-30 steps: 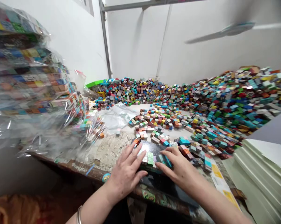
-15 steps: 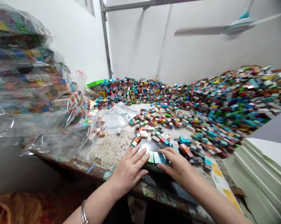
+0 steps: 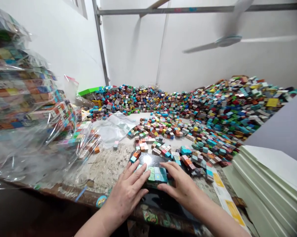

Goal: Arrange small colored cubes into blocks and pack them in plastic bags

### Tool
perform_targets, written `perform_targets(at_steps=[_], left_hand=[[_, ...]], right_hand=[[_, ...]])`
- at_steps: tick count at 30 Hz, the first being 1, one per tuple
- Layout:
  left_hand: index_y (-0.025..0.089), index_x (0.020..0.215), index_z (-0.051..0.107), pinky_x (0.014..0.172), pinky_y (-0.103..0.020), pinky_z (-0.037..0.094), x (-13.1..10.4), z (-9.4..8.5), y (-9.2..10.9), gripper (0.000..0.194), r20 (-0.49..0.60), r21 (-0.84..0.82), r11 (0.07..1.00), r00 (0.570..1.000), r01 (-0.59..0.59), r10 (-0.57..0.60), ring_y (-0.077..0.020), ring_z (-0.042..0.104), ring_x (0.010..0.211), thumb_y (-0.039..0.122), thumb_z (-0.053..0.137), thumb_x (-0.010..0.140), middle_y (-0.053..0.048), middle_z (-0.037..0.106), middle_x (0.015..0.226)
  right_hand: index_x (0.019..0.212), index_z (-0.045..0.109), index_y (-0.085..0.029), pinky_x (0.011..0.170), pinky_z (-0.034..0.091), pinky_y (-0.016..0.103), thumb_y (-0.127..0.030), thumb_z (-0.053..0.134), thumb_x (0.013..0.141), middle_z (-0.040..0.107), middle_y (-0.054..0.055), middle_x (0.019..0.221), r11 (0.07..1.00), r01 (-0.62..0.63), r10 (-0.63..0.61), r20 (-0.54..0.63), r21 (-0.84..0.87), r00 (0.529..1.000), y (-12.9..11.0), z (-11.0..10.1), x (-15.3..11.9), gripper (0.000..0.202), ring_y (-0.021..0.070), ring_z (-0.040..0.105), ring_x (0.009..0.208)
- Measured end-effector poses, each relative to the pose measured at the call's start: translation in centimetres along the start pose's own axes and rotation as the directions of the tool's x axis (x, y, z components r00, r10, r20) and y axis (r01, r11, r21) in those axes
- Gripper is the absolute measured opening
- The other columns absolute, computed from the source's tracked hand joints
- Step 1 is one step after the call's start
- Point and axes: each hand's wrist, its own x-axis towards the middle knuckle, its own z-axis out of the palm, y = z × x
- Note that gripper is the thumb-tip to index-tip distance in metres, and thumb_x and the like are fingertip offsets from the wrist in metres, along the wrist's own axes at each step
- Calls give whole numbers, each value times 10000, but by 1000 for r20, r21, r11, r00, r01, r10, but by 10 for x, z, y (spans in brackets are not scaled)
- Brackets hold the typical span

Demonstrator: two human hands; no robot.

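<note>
A short row of small light green and light blue blocks (image 3: 157, 174) lies on a glossy black board (image 3: 150, 159) at the table's front edge. My left hand (image 3: 131, 186) rests over the row's left end, palm down, fingers spread. My right hand (image 3: 179, 181) is at the row's right end, its thumb and forefinger apart with the end blocks between them. Whether its fingertips press on the blocks is hard to tell. The blocks under my left fingers are partly hidden.
Loose coloured blocks (image 3: 163, 126) cover the table's middle, with a big heap (image 3: 227, 108) at right. Plastic-wrapped block stacks (image 3: 22, 89) rise at left. A clear bag (image 3: 116, 128) lies behind my left hand. Pale green sheets (image 3: 266, 181) are stacked at right.
The view has turned a little to the right, so the scene sits further left. Both hands stay at the block row, with the fingers little changed.
</note>
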Motion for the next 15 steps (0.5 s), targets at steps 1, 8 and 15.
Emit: perform_targets(at_steps=[1, 8, 15], left_hand=[[216, 1353, 301, 1035, -493, 327, -1, -1, 0, 512, -13, 7, 1000, 1000, -1, 1, -261, 263, 1311, 297, 459, 873, -47, 356, 1403], [182, 1375, 249, 1033, -431, 339, -34, 13, -15, 544, -213, -36, 975, 951, 220, -223, -245, 328, 1281, 269, 443, 874, -100, 337, 1407], [195, 1362, 288, 971, -362, 417, -73, 46, -40, 524, -261, -69, 922, 885, 382, -386, -224, 463, 1179, 348, 417, 878, -77, 475, 1306]], right_hand=[[1193, 458, -171, 872, 447, 377, -326, 580, 764, 506, 128, 1161, 1000, -25, 25, -16, -1, 1000, 5, -7, 1, 471, 229, 512, 1032], [1018, 605, -182, 867, 417, 447, -511, 427, 787, 610, 141, 1042, 921, -272, 200, -261, -280, 944, 105, -46, 2, 440, 301, 531, 1012], [1099, 573, -90, 932, 382, 432, -484, 482, 728, 523, 208, 1143, 887, -371, 296, -278, -274, 914, 143, -27, 8, 550, 325, 464, 1107]])
